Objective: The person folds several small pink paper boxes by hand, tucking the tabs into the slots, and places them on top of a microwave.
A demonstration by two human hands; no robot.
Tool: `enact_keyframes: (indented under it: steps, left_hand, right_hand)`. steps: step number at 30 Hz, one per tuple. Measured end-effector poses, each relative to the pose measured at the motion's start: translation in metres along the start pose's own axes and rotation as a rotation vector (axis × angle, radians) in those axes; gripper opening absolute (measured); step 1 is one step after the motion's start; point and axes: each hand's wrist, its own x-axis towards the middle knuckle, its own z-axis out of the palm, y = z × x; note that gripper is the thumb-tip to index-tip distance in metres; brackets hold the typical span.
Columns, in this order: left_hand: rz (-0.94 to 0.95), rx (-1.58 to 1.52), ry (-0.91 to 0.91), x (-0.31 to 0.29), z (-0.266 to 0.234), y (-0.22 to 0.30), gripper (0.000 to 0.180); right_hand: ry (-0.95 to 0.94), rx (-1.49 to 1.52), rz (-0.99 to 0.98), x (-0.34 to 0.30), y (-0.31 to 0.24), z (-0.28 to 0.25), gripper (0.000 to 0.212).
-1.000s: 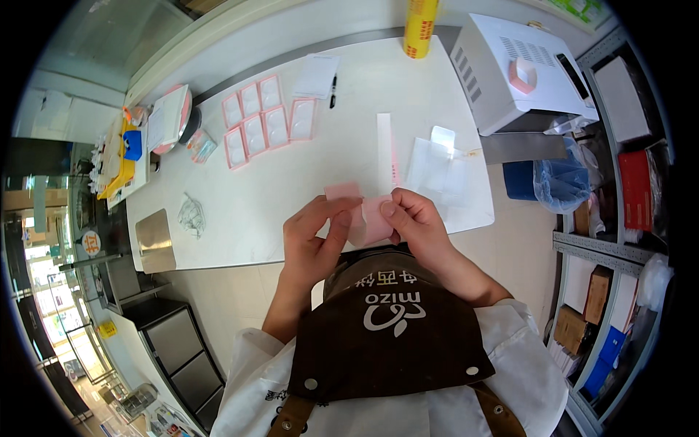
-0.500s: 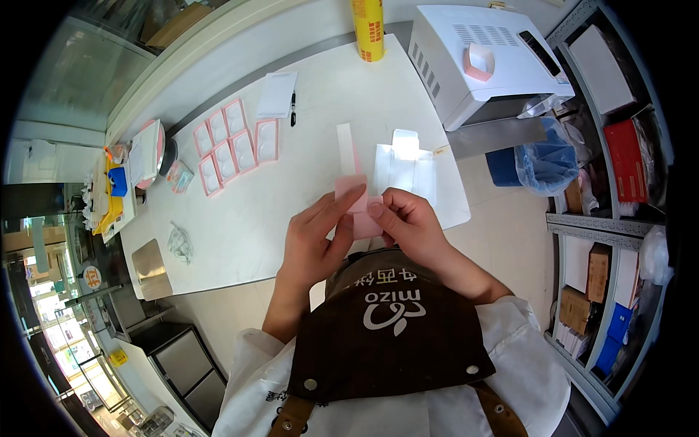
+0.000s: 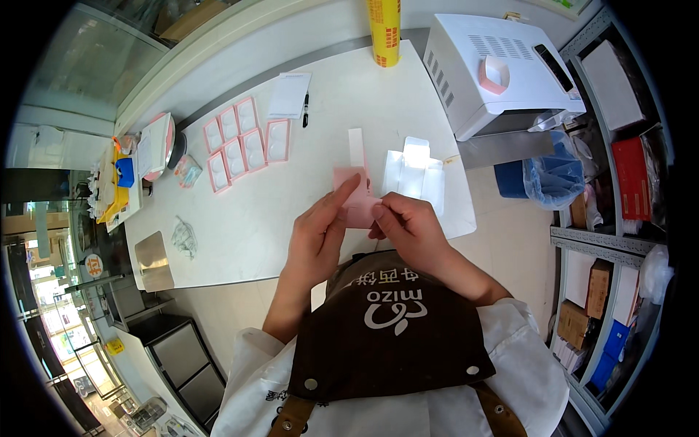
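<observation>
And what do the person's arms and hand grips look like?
The left grip and right grip are ordinary bare hands with thumbs and fingers. The forearms are bare too, up to loose, creased white sleeves. No cables or markings show there.

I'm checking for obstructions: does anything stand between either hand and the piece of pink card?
Nothing visible does. The left hand already touches the pink card, and the right hand pinches its right side, with no other thing between.
</observation>
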Motion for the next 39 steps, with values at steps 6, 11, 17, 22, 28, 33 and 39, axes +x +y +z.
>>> enact_keyframes:
  steps: [6, 11, 17, 22, 28, 33, 39]
  left_hand:
    - [-0.125, 0.068, -0.093, 0.001, -0.015, 0.01, 0.051]
    - [-0.12, 0.108, -0.143, -0.007, -0.028, 0.007, 0.055]
    - [-0.129, 0.118, -0.151, -0.018, -0.042, 0.0, 0.058]
    - [-0.12, 0.11, -0.123, -0.027, -0.05, -0.004, 0.058]
    - [-0.284, 0.012, -0.142, -0.03, -0.053, 0.004, 0.052]
    - [-0.157, -0.003, -0.09, -0.031, -0.048, -0.001, 0.053]
    - [-0.134, 0.005, -0.13, -0.031, -0.045, -0.003, 0.052]
  right_hand:
    - [0.103, 0.098, 0.008, 0.002, -0.001, 0.011, 0.016]
    - [0.1, 0.112, 0.091, 0.003, -0.003, 0.019, 0.017]
    - [0.064, 0.074, 0.113, 0.007, -0.002, 0.033, 0.018]
    - [0.041, 0.105, 0.134, 0.01, -0.001, 0.043, 0.018]
    - [0.031, 0.072, 0.108, 0.011, -0.007, 0.046, 0.018]
    - [-0.035, 0.206, 0.176, 0.012, -0.005, 0.039, 0.018]
    - [-0.115, 0.52, 0.362, 0.009, 0.003, 0.031, 0.018]
